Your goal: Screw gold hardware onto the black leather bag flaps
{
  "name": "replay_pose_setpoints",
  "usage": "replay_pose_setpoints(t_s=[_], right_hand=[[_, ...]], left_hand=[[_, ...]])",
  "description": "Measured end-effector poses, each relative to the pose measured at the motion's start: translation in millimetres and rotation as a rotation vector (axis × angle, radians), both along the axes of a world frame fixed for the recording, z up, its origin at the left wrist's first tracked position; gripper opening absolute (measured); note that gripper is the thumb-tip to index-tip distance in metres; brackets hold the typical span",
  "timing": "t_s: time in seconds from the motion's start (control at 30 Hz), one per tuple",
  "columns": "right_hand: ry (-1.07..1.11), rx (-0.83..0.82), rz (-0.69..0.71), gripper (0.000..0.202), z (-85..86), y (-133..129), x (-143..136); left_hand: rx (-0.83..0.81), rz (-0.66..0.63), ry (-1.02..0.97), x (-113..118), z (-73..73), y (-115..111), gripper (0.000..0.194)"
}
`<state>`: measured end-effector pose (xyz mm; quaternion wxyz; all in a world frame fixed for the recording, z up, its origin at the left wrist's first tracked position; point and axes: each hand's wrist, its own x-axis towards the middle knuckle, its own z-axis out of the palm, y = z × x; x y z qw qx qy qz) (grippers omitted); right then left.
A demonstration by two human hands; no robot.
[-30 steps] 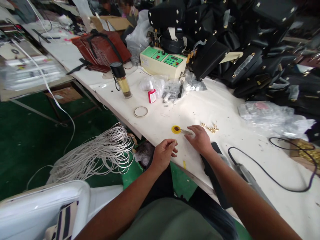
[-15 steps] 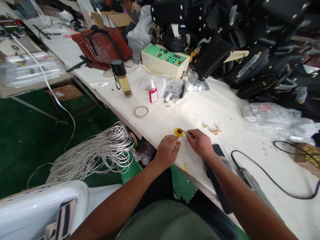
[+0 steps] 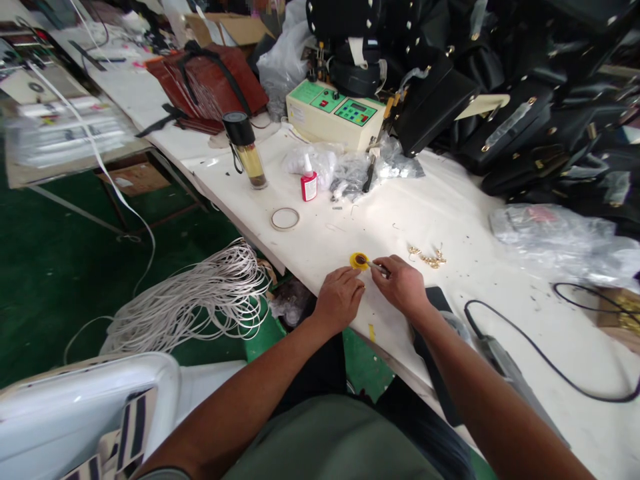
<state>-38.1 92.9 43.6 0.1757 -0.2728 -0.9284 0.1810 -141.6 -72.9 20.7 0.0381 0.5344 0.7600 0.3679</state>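
A small round yellow dish or lid (image 3: pixel 353 262) with a dark brown middle lies on the white table. My right hand (image 3: pixel 403 285) is closed around a thin, pale tool like a slim stick or brush (image 3: pixel 376 267), its tip at the brown middle. Just below the yellow piece is my left hand (image 3: pixel 340 299), fingers curled together and index fingertip close to its rim. Whatever those fingers hold, if anything, is too small or hidden to make out. Several small gold metal pieces (image 3: pixel 431 259) lie beyond my right hand.
Farther back stand a red glue bottle (image 3: pixel 309 186), a drink bottle (image 3: pixel 253 165) and a green-topped control box (image 3: pixel 333 120). A tape ring (image 3: pixel 285 219) lies left. Black bags (image 3: pixel 440 107) pile up behind. A corded tool (image 3: pixel 500 360) lies right; white cord (image 3: pixel 190 300) is heaped left.
The view has shifted slightly. Both hands stay at the yellow piece; the thin tool's tip remains at its brown middle. My left fingers have shifted slightly, and the glint of gold by them no longer shows.
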Motion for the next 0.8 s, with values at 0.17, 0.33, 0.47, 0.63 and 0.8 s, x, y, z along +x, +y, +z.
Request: replay_pose_setpoints(t_s=[0.17, 0.33, 0.47, 0.63, 0.8], right_hand=[[0.023, -0.018, 0.008, 0.022, 0.0, 0.9, 1.5], [0.023, -0.048, -0.007, 0.024, -0.7, 1.5, -0.6], [0.075, -0.15, 0.018, 0.023, 4.9, 1.1, 1.1], [0.269, -0.666, -0.119, 0.035, 18.8, -3.0, 7.5], [0.574, -1.133, -0.173, 0.031, 29.6, -17.1, 13.2]], left_hand=[[-0.012, 0.011, 0.009, 1.4, -1.2, 0.4, 0.017], [-0.023, 0.02, 0.004, 1.8, -1.1, 0.5, 0.016], [-0.014, 0.024, -0.019, 1.9, 1.1, 1.6, 0.015], [0.084, 0.076, -0.197, -3.0, 3.3, 2.8, 0.014], [0.149, 0.23, -0.564, -13.2, 7.2, 1.7, 0.018]])
